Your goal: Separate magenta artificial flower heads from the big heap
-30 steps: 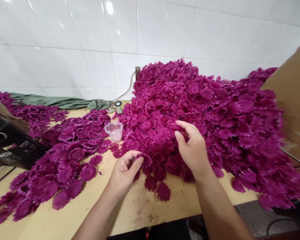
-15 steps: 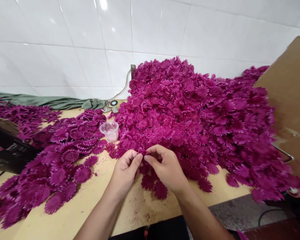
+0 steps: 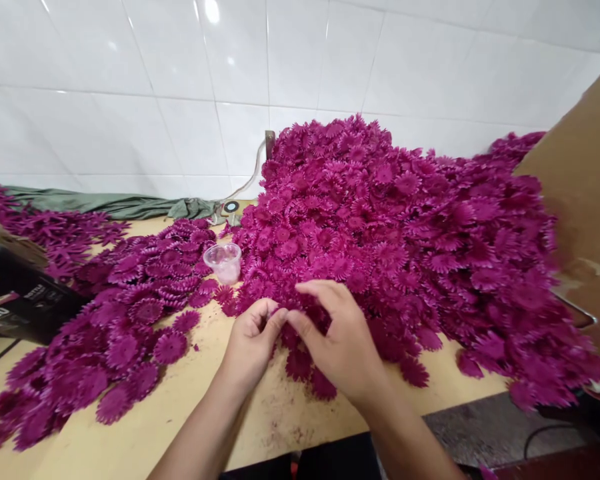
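In front of the big heap of magenta artificial flower pieces (image 3: 350, 220), my two hands meet at their thumb tips. My left hand (image 3: 253, 337) is pinched closed, and a bit of magenta flower piece (image 3: 275, 312) shows at its fingertips; most of it is hidden. My right hand (image 3: 337, 337) has its index finger lifted apart from the thumb, whose tip touches or nearly touches the left thumb. No object is visible between the right fingers. A few loose flower pieces lie on the table just beyond and under the hands.
A clear plastic cup (image 3: 224, 262) with whitish contents stands left of the heap. More flower pieces (image 3: 125, 347) spread over the left of the table (image 3: 180, 427). A black box (image 3: 25, 300) is at far left, a cardboard sheet (image 3: 580, 213) at right, green cloth (image 3: 95, 204) along the wall.
My right index finger has lifted away from its thumb, opening the pinch. My left hand keeps its pinch in about the same place. The view has shifted slightly.
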`<state>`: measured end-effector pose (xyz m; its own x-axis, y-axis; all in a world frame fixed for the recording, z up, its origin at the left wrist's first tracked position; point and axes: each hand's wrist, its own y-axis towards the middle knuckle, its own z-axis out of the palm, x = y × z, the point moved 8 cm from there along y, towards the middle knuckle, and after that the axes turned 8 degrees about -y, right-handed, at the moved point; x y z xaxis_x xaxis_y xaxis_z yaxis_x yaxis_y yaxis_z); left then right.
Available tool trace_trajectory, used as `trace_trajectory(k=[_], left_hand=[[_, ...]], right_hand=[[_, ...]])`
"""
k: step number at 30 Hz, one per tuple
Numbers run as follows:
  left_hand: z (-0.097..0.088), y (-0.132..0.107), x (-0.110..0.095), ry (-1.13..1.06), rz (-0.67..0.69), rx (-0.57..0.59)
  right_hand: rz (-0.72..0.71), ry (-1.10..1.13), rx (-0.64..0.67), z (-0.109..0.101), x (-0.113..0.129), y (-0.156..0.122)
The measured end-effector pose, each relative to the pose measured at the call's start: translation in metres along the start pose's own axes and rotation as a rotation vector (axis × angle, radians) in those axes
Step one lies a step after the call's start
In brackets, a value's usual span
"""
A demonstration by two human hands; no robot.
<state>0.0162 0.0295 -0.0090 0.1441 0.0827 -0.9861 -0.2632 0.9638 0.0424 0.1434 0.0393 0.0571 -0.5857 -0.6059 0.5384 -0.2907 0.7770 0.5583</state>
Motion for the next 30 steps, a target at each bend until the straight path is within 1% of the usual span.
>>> trace_trajectory(k=[2,4,6,7,8,10,13,16,18,20,22,24,25,26,27,28,29,30], left_hand=[[0.000,0.001,0.004,0.014,-0.014,-0.008],[-0.001,0.001,0.008,0.016,-0.034,-0.015],[-0.001,0.001,0.010,0.001,-0.053,-0.015],[-0.001,0.000,0.010,-0.010,-0.055,-0.016],[-0.001,-0.001,0.009,-0.018,-0.053,-0.016],[0.002,-0.003,0.006,-0.018,-0.045,0.003],[0.009,-0.004,-0.001,0.006,-0.013,0.050],[0.012,-0.003,-0.009,0.021,0.036,0.069],[0.010,-0.003,-0.012,0.031,0.055,0.061],[0.006,-0.002,-0.014,0.045,0.066,0.035],[0.002,-0.002,-0.013,0.057,0.062,0.008],[0.001,-0.001,-0.010,0.063,0.045,-0.007],[0.001,0.000,-0.008,0.063,0.033,-0.007],[0.001,0.000,-0.006,0.059,0.019,-0.002],[0.002,0.001,-0.004,0.050,0.003,0.004],[0.003,0.001,-0.002,0.038,-0.015,0.008],[0.004,0.002,0.000,0.024,-0.034,0.012],[0.005,0.002,0.001,0.011,-0.050,0.015]], right_hand=[[0.091,0.114,0.131,0.015,0.000,-0.005],[0.192,0.271,0.243,0.028,-0.006,-0.008],[0.253,0.397,0.324,0.038,-0.011,-0.010],[0.268,0.416,0.336,0.039,-0.014,-0.010],[0.275,0.398,0.316,0.038,-0.017,-0.008],[0.279,0.300,0.197,0.029,-0.023,-0.004],[0.267,0.143,-0.014,0.008,-0.027,0.005],[0.209,0.028,-0.167,-0.010,-0.030,0.018],[0.205,-0.042,-0.275,-0.024,-0.038,0.025],[0.242,-0.082,-0.347,-0.035,-0.050,0.029],[0.221,-0.116,-0.359,-0.041,-0.054,0.030],[0.125,-0.136,-0.313,-0.040,-0.043,0.027],[0.075,-0.122,-0.259,-0.036,-0.034,0.024],[0.041,-0.080,-0.172,-0.028,-0.026,0.020],[0.038,-0.003,-0.055,-0.016,-0.019,0.016],[0.065,0.102,0.073,-0.003,-0.014,0.010],[0.113,0.221,0.192,0.010,-0.011,0.004],[0.171,0.339,0.285,0.022,-0.010,-0.002]])
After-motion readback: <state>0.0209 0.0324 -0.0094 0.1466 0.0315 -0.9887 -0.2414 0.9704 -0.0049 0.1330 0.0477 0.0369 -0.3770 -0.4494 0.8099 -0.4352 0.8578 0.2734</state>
